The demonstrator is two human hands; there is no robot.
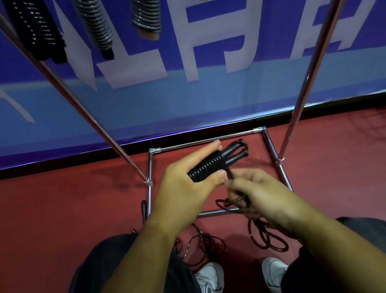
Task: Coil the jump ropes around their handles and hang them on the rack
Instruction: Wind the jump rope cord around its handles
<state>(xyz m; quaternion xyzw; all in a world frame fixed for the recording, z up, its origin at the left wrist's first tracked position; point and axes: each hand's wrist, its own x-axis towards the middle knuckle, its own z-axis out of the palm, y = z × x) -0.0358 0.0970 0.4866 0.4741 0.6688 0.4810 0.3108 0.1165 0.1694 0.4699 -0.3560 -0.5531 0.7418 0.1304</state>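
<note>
While crouching over white shoes (211, 284) at bottom centre, trails loose rope (250, 232) onto the red floor (48, 216). Pinches a strand in the curled fingers of the right hand (265, 193), centre right. Grips the half-wrapped black handles (214, 165) in the left hand (186, 192), mid-frame, over the rack (206, 141) base. Faces coiled ropes (95, 21) hanging along the top edge.

The blue banner (204, 95) bears large white characters, seemingly Chinese, cropped beyond reading.
</note>
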